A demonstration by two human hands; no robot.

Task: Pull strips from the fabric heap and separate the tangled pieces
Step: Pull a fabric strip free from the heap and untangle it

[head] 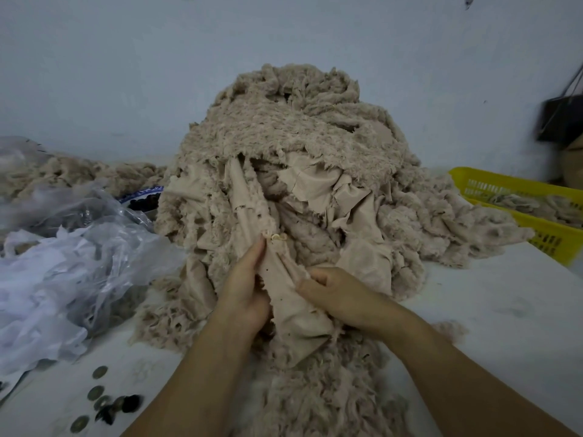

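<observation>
A tall heap of beige fleecy fabric (293,130) fills the middle of the white table (504,304). One strip (284,279), smooth backing side up, runs from the heap's front down toward me. My left hand (244,285) grips the strip's left edge, its fingers reaching up along it. My right hand (334,294) pinches the strip's right edge with curled fingers. More fleecy pieces (325,398) lie between my forearms at the near edge.
Crumpled clear and white plastic bags (63,263) lie at the left, with more beige fleece (63,171) behind them. Several round buttons (104,402) are scattered at the near left. A yellow plastic basket (517,197) holding fleece stands at the right. A dark bag (561,118) hangs on the wall.
</observation>
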